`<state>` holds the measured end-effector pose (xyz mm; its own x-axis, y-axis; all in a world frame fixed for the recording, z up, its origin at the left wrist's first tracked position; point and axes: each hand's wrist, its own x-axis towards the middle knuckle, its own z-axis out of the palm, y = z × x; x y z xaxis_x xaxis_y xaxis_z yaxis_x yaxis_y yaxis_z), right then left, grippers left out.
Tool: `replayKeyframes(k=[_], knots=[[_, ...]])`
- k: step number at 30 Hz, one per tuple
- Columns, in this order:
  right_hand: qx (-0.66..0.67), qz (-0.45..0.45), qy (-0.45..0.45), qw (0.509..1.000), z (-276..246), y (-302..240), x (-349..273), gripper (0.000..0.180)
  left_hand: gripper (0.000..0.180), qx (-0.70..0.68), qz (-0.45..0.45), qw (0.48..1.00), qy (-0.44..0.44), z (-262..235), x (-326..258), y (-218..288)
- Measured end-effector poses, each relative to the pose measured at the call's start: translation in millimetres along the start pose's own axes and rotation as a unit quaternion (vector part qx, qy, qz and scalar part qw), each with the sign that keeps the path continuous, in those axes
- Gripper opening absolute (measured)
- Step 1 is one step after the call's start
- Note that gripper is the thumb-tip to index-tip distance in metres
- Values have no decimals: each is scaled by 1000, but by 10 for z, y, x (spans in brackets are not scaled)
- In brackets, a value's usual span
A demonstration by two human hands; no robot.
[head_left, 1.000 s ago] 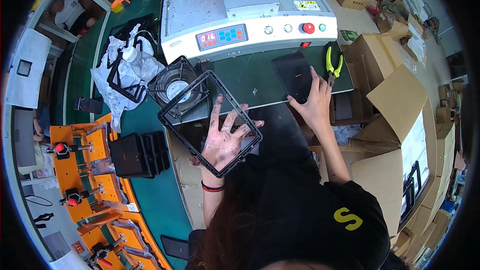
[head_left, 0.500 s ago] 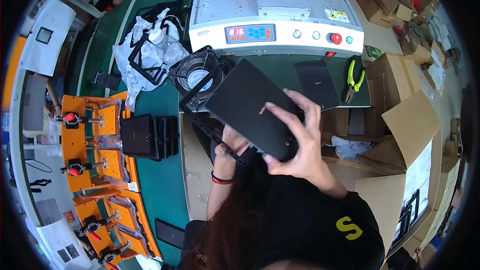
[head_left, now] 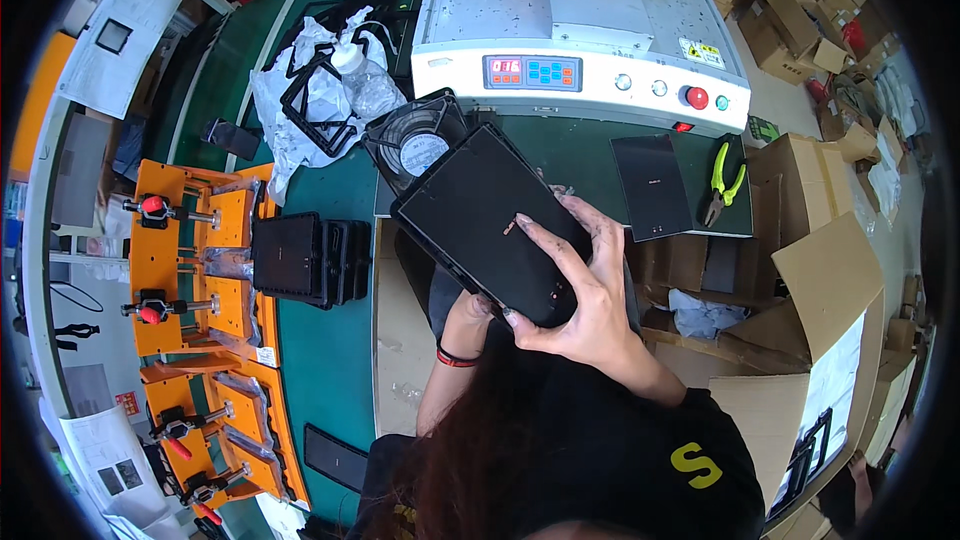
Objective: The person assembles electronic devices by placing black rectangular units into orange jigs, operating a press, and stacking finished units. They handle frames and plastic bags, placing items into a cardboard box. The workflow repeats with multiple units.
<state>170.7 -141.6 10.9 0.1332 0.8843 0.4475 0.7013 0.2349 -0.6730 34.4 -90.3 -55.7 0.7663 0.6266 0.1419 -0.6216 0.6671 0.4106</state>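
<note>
A flat black rectangular panel [head_left: 490,210] lies over a black plastic frame [head_left: 432,251], whose rim shows along the panel's lower left side. My left hand [head_left: 472,314], with a red and black band at the wrist, grips the frame from beneath; its fingers are mostly hidden. My right hand [head_left: 590,305] clasps the panel near its lower right end, the thumb at the near edge and a finger stretched over the surface. A round black fan [head_left: 415,140] with a silver hub sits just beyond the panel. To the right lies another thin black sheet [head_left: 652,185].
Yellow-green pliers [head_left: 724,185] lie by the bench's right edge. A stack of black framed panels [head_left: 300,260] stands beside orange clamp fixtures [head_left: 160,260] at left. Behind is a grey-white machine [head_left: 600,85] with buttons. Open cardboard boxes [head_left: 830,260] crowd the right.
The panel has come down onto the frame, which was apart from it and sticking out at the left. Both hands now press the two together. The whole view has shifted slightly.
</note>
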Motion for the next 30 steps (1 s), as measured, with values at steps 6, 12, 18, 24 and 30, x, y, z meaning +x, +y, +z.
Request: replayKeyframes(k=[6,12,18,24,30], knots=[[-37,3,-13,999,-45,-43,-9,79,136,-14,-7,1000,-6,5,30,-26],[-38,4,-8,999,-12,-7,-20,78,137,-25,-6,1000,-5,-7,54,-16],[-100,21,-27,994,5,-33,-25,71,137,-36,-1,999,16,-51,211,-96],[17,94,62,994,-341,147,93,58,129,50,-57,981,177,136,347,-151],[254,272,-186,910,-376,326,-241,32,81,-49,-14,994,102,16,236,-102]])
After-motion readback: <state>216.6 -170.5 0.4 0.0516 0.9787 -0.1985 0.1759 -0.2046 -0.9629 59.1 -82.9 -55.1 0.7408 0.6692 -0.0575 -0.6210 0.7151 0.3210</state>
